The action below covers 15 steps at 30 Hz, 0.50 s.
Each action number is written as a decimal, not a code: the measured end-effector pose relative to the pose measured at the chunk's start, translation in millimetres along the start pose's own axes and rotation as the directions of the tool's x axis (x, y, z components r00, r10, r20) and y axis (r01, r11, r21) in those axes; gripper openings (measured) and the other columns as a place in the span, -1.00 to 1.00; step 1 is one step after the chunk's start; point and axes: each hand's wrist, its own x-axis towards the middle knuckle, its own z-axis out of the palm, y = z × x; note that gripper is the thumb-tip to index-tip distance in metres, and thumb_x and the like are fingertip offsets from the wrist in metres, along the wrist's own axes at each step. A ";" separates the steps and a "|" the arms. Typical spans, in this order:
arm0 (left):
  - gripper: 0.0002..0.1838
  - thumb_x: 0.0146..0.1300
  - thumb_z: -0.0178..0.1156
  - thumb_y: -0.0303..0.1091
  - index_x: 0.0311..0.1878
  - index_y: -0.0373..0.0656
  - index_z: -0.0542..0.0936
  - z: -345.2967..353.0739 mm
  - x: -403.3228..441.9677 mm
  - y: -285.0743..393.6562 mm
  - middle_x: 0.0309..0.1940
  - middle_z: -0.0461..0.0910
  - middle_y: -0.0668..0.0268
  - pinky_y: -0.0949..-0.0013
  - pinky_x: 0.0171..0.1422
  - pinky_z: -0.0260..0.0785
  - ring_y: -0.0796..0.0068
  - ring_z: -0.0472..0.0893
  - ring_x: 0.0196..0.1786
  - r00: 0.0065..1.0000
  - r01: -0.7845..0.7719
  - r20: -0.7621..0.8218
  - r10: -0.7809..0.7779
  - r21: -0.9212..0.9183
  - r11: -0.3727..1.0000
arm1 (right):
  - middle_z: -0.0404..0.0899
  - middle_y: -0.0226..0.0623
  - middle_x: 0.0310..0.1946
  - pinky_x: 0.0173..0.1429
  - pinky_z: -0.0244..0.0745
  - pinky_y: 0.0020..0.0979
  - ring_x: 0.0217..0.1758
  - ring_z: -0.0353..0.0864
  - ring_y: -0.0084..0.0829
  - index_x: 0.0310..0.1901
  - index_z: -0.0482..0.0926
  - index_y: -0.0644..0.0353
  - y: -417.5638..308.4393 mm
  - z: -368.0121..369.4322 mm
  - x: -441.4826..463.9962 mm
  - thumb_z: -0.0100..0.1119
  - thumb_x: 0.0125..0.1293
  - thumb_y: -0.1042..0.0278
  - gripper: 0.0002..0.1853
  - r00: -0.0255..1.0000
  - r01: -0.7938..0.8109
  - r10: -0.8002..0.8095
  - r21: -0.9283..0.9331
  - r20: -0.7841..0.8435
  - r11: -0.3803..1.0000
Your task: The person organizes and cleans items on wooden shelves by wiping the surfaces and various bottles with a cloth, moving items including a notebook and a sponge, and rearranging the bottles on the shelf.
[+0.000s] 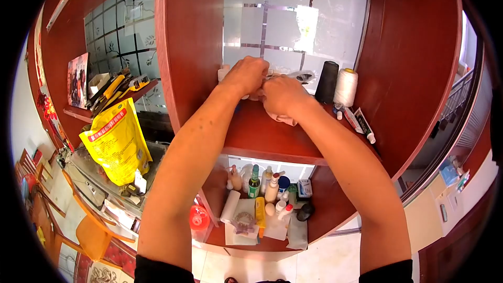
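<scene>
Both my arms reach onto a reddish-brown shelf point(262, 133). Near its back, my left hand point(248, 76) and my right hand point(283, 97) meet, fingers curled around a pale pinkish cloth point(285, 120) that hangs below my right hand. Most of the cloth is hidden by the hands. Behind them lies a clear plastic wrapping point(301, 76) against the patterned glass. To the right of my hands a black thread cone point(327, 82) and a white thread cone point(346, 87) stand upright. Small tubes point(365, 126) lie in front of the cones.
The lower shelf holds several bottles, including a green one point(254, 182), and a yellow box point(260, 215). At left are a yellow bag point(118, 144), a photo point(78, 81) and a wooden chair point(94, 233). An upright panel point(191, 36) borders the shelf's left side.
</scene>
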 end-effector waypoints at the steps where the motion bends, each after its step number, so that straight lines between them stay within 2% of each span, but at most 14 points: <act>1: -0.89 0.16 0.24 -0.45 -0.27 -0.28 0.61 -0.4 -2.3 0.6 -0.27 0.65 -0.01 0.10 -0.05 0.46 -0.04 0.62 -0.15 1.000 0.007 0.007 -0.007 -0.006 1.000 | 0.68 -0.01 -0.21 0.00 0.55 -0.13 -0.03 0.66 -0.05 -0.25 0.68 0.23 1.0 -5.8 -0.4 0.12 0.22 0.31 -0.78 0.998 -0.009 0.007 0.020 0.070 1.000; 2: -0.89 0.16 0.24 -0.45 -0.27 -0.27 0.61 -1.2 -4.2 1.5 -0.26 0.65 -0.01 0.10 -0.03 0.46 -0.04 0.62 -0.13 1.000 0.014 0.017 -0.013 -0.011 1.000 | 0.68 -0.02 -0.20 0.02 0.55 -0.13 -0.02 0.66 -0.06 -0.21 0.68 0.22 1.3 -9.3 -3.8 0.11 0.22 0.32 -0.78 0.990 -0.019 0.013 0.041 0.139 0.999; 6: -0.90 0.17 0.23 -0.47 -0.25 -0.24 0.63 4.0 -2.9 -6.9 -0.21 0.65 0.00 0.08 0.04 0.45 -0.06 0.61 -0.05 0.998 0.001 0.056 0.000 -0.014 1.000 | 0.65 -0.06 -0.08 0.10 0.52 -0.17 0.05 0.62 -0.10 0.06 0.61 0.12 8.2 -24.1 -36.7 0.10 0.22 0.33 -0.64 0.991 0.006 -0.017 0.083 0.131 0.997; 8: -0.90 0.17 0.23 -0.47 -0.24 -0.23 0.64 10.6 -2.4 -12.4 -0.17 0.64 0.00 0.09 0.08 0.45 -0.06 0.60 -0.02 0.998 -0.057 0.020 0.056 0.031 0.998 | 0.63 -0.09 -0.01 0.15 0.49 -0.20 0.12 0.59 -0.11 0.17 0.56 0.08 4.1 -34.9 -70.7 0.10 0.23 0.33 -0.57 0.996 0.026 -0.038 0.136 0.086 0.990; 11: -0.90 0.17 0.23 -0.47 -0.24 -0.22 0.64 11.8 -3.4 -11.5 -0.12 0.62 0.01 0.10 0.12 0.44 -0.06 0.59 0.02 0.995 -0.096 0.013 0.095 0.033 0.995 | 0.59 -0.11 0.07 0.22 0.43 -0.19 0.23 0.50 -0.11 0.21 0.55 0.03 8.6 -30.5 -113.5 0.09 0.26 0.32 -0.55 0.982 0.168 -0.138 0.268 -0.128 0.949; 14: -0.88 0.17 0.22 -0.48 -0.22 -0.21 0.64 13.0 -4.1 -7.4 -0.10 0.62 0.03 0.11 0.15 0.43 -0.04 0.57 0.06 0.994 -0.087 0.072 0.085 0.024 0.996 | 0.57 -0.13 0.11 0.27 0.39 -0.13 0.29 0.43 -0.09 0.21 0.54 0.03 2.2 -29.1 -137.3 0.10 0.28 0.33 -0.56 0.984 0.054 0.006 0.330 -0.178 0.942; 15: -0.87 0.17 0.22 -0.48 -0.21 -0.21 0.64 12.0 -6.3 -4.7 -0.10 0.62 0.03 0.11 0.16 0.42 -0.03 0.57 0.07 0.992 -0.082 0.102 0.079 0.028 0.996 | 0.56 -0.14 0.12 0.27 0.38 -0.06 0.26 0.45 -0.08 0.19 0.54 0.04 2.5 -23.0 -135.6 0.12 0.25 0.34 -0.56 0.977 0.068 0.000 0.312 -0.214 0.948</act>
